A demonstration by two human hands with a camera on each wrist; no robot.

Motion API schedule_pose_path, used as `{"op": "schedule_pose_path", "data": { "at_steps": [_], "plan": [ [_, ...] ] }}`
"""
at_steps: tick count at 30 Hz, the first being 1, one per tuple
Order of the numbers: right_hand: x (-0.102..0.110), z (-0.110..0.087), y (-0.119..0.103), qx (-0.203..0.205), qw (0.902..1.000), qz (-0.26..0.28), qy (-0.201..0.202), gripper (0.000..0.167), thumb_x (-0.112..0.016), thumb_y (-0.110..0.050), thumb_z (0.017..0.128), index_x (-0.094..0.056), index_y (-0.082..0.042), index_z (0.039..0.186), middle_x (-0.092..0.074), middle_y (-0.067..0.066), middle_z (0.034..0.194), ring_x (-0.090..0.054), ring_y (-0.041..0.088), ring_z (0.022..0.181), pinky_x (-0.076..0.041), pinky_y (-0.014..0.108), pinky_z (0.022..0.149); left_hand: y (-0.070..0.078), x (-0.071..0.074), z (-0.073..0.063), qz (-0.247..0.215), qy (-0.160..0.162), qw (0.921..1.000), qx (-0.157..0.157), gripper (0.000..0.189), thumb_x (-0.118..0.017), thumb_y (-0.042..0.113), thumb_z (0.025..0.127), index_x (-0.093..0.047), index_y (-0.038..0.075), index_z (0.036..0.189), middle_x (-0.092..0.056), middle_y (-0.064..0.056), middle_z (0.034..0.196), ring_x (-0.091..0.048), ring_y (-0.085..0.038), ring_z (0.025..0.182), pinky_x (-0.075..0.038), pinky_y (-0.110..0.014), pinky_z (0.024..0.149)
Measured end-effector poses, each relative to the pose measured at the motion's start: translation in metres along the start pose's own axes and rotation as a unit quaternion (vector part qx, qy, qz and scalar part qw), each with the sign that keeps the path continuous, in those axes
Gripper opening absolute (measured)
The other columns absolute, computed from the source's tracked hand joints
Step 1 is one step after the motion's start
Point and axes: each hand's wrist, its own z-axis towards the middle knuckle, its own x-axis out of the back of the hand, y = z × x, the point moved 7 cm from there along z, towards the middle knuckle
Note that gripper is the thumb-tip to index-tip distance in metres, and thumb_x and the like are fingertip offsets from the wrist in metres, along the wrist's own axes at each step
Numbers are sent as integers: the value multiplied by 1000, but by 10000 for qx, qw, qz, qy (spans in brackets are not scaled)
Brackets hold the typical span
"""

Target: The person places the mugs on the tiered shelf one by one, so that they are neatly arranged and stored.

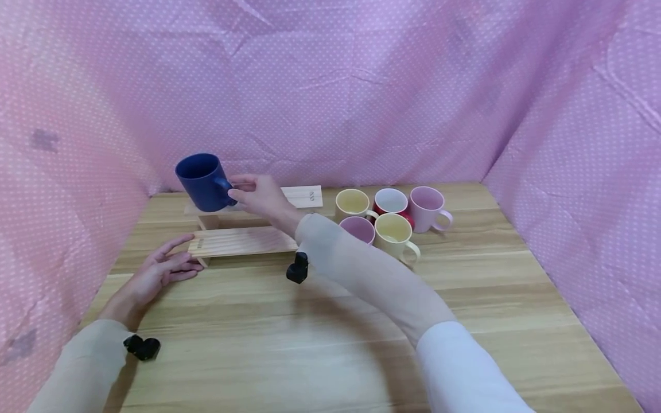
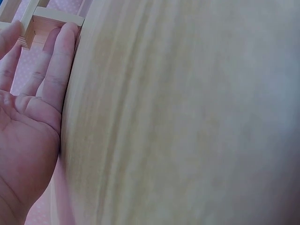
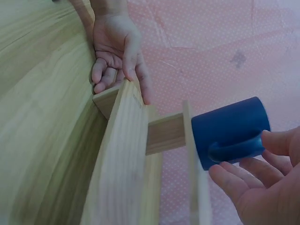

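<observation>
My right hand (image 1: pixel 265 198) pinches the handle of a blue mug (image 1: pixel 202 183) between thumb and fingers. The mug is at the left end of the upper board (image 1: pixel 302 197) of a two-step wooden rack. In the right wrist view the base of the mug (image 3: pixel 229 129) meets that board or sits very close to it. My left hand (image 1: pixel 157 272) touches the left end of the lower board (image 1: pixel 242 241), its fingers mostly straight. Seen from the left wrist, the left hand's fingers (image 2: pixel 61 65) reach to the rack's leg (image 2: pixel 56 16), low against the tabletop.
To the right of the rack several mugs stand close together: yellow (image 1: pixel 353 202), red with a white inside (image 1: pixel 391 201), pink (image 1: pixel 427 206), another pink (image 1: pixel 358 228) partly behind my arm, and another yellow (image 1: pixel 393 232). A pink dotted cloth (image 1: pixel 330 103) hangs around the wooden table (image 1: pixel 248 338).
</observation>
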Motion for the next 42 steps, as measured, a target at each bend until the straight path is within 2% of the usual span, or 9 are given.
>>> {"op": "schedule_pose_path", "data": {
  "at_steps": [4,6,9,14,20,25,32,38,42],
  "plan": [
    [13,-8,-7,-72,9985,-68,-529,33,-67,-13,100,-65,-12,133,-70,5,124,-67,22,112,-59,40,91,0,0,0,-119,-93,9999,-78,51,-38,1,109,-30,13,159,-69,-9,121,-70,-22,108,-57,-37,92],
    [23,-14,-11,0,9970,-159,-753,36,-66,-13,101,-61,-11,136,-67,7,128,-66,25,115,-58,42,93,1,-1,0,-208,-141,9996,-118,51,-37,0,109,-31,12,158,-69,-10,120,-70,-23,107,-57,-37,92],
    [40,-27,-21,224,9943,-405,-956,41,-65,-15,101,-56,-10,141,-64,9,134,-64,23,117,-57,40,95,1,-1,0,-258,-176,9994,-141,50,-36,-1,109,-31,12,158,-70,-10,120,-70,-22,107,-57,-37,92],
    [78,-52,-33,660,9906,-674,-993,48,-68,-19,100,-52,-11,145,-63,7,137,-63,16,118,-55,33,96,1,2,0,-161,-106,9998,-56,50,-36,1,110,-30,12,158,-69,-9,120,-70,-20,108,-57,-35,92],
    [131,-85,-35,1020,9869,-1028,-710,55,-70,-27,99,-49,-14,148,-60,2,141,-59,17,125,-49,32,104,3,5,-2,-137,-48,9999,-3,52,-37,1,110,-28,13,159,-68,-9,121,-70,-20,108,-57,-35,93],
    [178,-112,-21,975,9863,-1300,-282,61,-71,-28,98,-45,-16,152,-55,1,146,-51,25,135,-45,39,110,5,3,-3,-235,-185,9995,-97,52,-35,-1,109,-27,11,159,-66,-9,124,-70,-22,108,-57,-35,93],
    [241,-145,16,952,9794,-1710,494,70,-73,-20,96,-38,-8,155,-44,12,155,-41,35,142,-39,49,115,5,2,5,-87,-117,9999,-68,53,-37,1,110,-26,11,160,-65,-8,126,-70,-23,108,-57,-35,93],
    [269,-164,54,921,9787,-1688,723,76,-73,-11,95,-28,4,155,-37,24,156,-36,42,143,-33,57,115,6,2,5,-381,-179,9990,-155,52,-35,-3,109,-27,9,159,-65,-10,125,-70,-24,108,-57,-37,93],
    [279,-175,78,887,9785,-1697,764,74,-71,-7,96,-27,8,154,-38,30,153,-38,45,141,-34,62,112,3,2,5,-329,-114,9994,-72,51,-35,-2,109,-30,12,158,-67,-9,122,-70,-24,106,-57,-37,93]
  ]
}}
